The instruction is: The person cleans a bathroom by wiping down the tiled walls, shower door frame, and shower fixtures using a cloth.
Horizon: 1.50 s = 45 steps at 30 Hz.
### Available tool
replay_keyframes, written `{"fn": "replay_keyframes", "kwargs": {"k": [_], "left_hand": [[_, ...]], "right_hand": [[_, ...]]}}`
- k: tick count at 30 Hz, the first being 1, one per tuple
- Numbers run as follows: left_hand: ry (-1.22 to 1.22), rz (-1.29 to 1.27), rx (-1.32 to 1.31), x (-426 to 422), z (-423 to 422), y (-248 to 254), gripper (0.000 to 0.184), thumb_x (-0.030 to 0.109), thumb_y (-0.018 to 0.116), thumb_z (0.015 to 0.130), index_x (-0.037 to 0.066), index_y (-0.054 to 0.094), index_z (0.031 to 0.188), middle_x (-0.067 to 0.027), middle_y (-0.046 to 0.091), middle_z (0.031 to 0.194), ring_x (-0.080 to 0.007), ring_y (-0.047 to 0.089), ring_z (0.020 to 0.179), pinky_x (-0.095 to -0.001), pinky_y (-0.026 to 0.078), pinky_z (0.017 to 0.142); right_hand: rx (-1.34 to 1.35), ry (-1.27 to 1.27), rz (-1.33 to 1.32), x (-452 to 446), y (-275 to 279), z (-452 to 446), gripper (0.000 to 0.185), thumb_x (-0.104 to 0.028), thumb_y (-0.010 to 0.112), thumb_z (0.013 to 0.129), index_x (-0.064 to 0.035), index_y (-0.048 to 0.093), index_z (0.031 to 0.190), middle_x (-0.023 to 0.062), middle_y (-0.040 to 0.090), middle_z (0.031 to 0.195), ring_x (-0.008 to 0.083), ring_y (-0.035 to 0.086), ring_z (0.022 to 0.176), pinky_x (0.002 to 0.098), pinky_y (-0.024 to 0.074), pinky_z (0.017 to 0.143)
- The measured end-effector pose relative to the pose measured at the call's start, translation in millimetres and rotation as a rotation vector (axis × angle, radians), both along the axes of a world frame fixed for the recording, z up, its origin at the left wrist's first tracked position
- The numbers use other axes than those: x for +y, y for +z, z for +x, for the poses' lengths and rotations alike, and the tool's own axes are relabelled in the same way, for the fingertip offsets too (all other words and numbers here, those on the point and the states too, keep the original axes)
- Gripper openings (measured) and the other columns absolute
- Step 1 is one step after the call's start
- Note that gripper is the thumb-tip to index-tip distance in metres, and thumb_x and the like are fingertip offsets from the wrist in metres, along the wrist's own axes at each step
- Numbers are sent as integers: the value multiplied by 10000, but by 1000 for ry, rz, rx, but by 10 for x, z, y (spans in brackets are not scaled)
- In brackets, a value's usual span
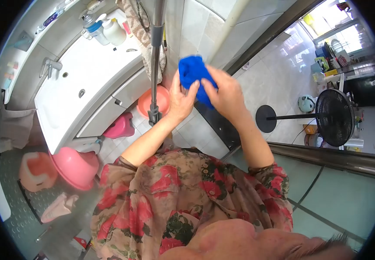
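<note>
A bright blue cloth point(192, 71), bunched and folded, is held up in front of me between both hands. My left hand point(181, 102) grips its lower left side, the thumb pressed against the fabric. My right hand point(227, 95) is closed on the right side, with its thumb lying over the cloth and the other fingers partly hidden behind it. Just left of my left hand stands a grey metal pole point(154, 65) with a clamp-like fitting low on it.
At left is a white washbasin point(72, 104) with a tap point(50, 67) and pump bottles point(113, 31). Beneath it are an orange basin point(150, 102), a pink stool point(120, 125) and a pink tub point(75, 167). A black fan point(335, 117) stands beyond the dark door frame point(326, 158) at right.
</note>
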<state>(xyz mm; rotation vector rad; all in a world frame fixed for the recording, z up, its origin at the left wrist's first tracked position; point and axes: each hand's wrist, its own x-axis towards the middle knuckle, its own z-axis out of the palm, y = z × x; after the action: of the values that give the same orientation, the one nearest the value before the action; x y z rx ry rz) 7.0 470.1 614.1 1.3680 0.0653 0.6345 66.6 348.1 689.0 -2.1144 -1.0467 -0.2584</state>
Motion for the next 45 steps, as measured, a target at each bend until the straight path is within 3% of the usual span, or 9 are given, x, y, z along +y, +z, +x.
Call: {"fn": "replay_keyframes", "kwargs": {"k": [8,11,12,21,30,34,35,42,45], "left_hand": [[504,459,-465,220,1012,655,608,-19,504,862,8,288,1430,-265,320,1433,-391,378,1301,-432,330,1064],[294,196,-441,289,1340,782,551,180,533,932,3,322,1410,-205,380,1400,-327,393,1289,-382,317,1078],[551,591,-432,388,1389,663,505,192,509,937,6,375,1387,-226,355,1436,-365,390,1303,-404,333,1070],[245,666,-94,425,1127,-861,634,130,525,919,-74,202,1425,-325,153,1490,-461,215,1375,-477,222,1124],[498,634,-503,478,1495,924,606,170,575,874,-88,335,1367,-349,307,1411,-513,405,1222,-508,356,1020],[550,624,-576,533,1320,1577,552,141,586,875,-77,388,1342,-326,359,1390,-452,449,1231,-485,383,1018],[549,607,-615,577,1477,1466,542,135,585,881,-73,392,1342,-311,359,1401,-428,445,1246,-471,382,1028],[665,649,-626,640,1696,1184,564,146,623,862,-47,411,1348,-263,389,1405,-409,429,1267,-440,350,1066],[735,669,-502,505,1643,773,600,170,608,864,-62,368,1363,-301,353,1407,-463,405,1255,-467,345,1053]], "right_hand": [[-888,-18,174,424,1003,434,413,23,635,674,-56,633,1080,79,619,962,272,593,861,351,498,728],[-1116,27,-166,567,1015,574,288,-102,618,696,-12,618,969,80,591,1058,244,581,990,469,419,931],[-1148,-38,-286,572,887,640,302,-137,585,729,-2,626,996,93,600,1079,233,576,1007,515,367,1002],[-889,-5,-767,625,-310,584,370,-178,540,792,-23,631,1115,94,563,1269,238,430,1295,520,309,1070],[-1226,-376,-449,618,980,655,153,-134,646,744,-94,700,881,-36,596,1266,236,458,1291,549,77,1136],[-1324,-315,-363,694,1394,649,268,-108,610,771,-41,658,1026,108,596,1202,295,530,1167,490,302,1030],[-1372,-214,-357,718,1423,680,266,-86,603,784,-10,638,1037,199,619,1111,341,598,1051,457,444,930],[-1416,-169,-225,812,1084,864,296,-43,555,796,-13,644,1076,172,603,1176,299,588,1084,444,432,953],[-941,-91,-630,747,932,650,435,-138,530,793,-15,568,1208,144,489,1355,289,447,1283,427,337,1068]]}}
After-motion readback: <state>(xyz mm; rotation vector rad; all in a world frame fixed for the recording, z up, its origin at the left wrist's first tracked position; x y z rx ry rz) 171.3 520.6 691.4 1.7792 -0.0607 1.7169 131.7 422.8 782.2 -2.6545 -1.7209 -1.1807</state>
